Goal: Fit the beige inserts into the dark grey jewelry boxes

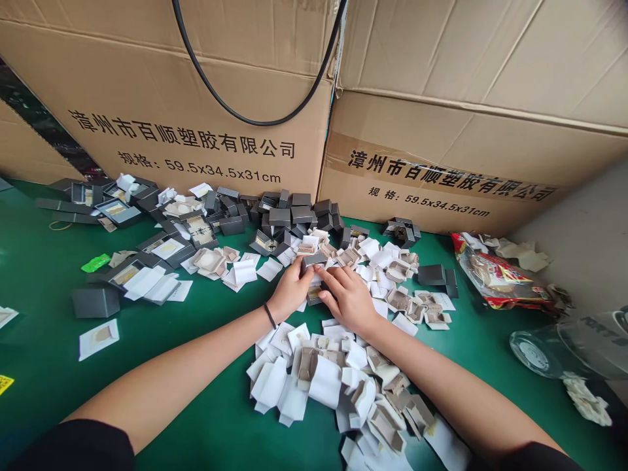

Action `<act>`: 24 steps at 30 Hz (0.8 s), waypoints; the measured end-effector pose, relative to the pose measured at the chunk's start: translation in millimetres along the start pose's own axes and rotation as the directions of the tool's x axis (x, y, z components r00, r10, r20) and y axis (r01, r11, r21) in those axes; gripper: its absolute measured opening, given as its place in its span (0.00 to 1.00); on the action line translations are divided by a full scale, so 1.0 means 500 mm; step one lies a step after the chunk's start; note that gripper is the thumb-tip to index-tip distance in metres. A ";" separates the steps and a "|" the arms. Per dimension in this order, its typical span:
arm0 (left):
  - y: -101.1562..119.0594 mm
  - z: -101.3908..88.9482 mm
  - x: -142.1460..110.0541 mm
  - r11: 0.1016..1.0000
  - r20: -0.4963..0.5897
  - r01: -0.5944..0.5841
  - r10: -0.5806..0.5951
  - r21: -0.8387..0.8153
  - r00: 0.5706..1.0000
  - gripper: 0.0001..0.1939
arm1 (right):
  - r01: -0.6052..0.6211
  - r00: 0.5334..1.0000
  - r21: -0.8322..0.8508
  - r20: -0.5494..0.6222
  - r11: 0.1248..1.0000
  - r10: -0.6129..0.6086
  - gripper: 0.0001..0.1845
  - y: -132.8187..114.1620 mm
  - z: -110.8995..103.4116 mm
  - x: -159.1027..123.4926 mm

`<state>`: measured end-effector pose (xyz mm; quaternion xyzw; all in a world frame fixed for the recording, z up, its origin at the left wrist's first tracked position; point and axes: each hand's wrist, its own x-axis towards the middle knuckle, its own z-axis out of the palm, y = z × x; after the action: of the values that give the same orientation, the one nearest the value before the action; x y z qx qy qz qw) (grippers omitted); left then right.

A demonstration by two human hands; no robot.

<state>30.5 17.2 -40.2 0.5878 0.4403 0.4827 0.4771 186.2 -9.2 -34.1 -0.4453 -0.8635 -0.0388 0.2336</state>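
Both of my hands close round a small dark grey box (314, 260) in the middle of the table. My left hand (290, 289) grips its left side, with a black band round the wrist. The fingers of my right hand (350, 297) bend over its right side and top, covering much of it. Folded white and grey card inserts (324, 383) lie heaped in front of my hands, and more inserts (400, 268) spread to their right. Just behind the hands, several dark grey boxes (289, 216) sit in a pile.
Two large cardboard cartons (196, 85) (417, 131) wall off the back, and a black cable (255, 122) hangs before them. On the right of the green table (196, 405) are a red food packet (500, 275) and a clear cup (564, 350) on its side. A green wrapper (95, 263) lies left.
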 end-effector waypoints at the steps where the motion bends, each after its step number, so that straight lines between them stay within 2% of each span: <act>1: -0.001 0.000 0.000 1.000 0.000 0.002 -0.002 -0.010 1.000 0.14 | 0.002 1.000 -0.007 0.001 1.000 -0.002 0.27 -0.001 0.000 0.000; 8: -0.011 -0.001 0.001 0.996 0.022 0.041 -0.039 -0.075 0.999 0.14 | -0.005 0.999 0.001 0.041 1.000 0.005 0.26 -0.001 0.000 0.003; 14: 0.003 -0.005 -0.003 0.998 0.053 -0.006 0.009 -0.059 0.999 0.15 | 0.000 0.999 0.151 0.040 0.989 -0.006 0.27 0.006 0.003 0.003; 19: 0.003 -0.007 -0.003 0.997 0.076 0.022 -0.017 -0.069 0.997 0.15 | -0.031 0.999 0.245 0.042 0.969 0.022 0.26 0.007 0.002 0.006; 24: -0.007 -0.006 0.000 0.989 0.072 0.042 -0.032 -0.143 0.997 0.15 | -0.042 0.999 0.220 0.015 0.974 0.040 0.25 0.006 0.006 0.006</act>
<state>27.4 18.2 -43.2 0.5600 0.3979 0.4837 0.5423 186.0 -4.0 -36.0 -0.4345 -0.8543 0.0644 0.2779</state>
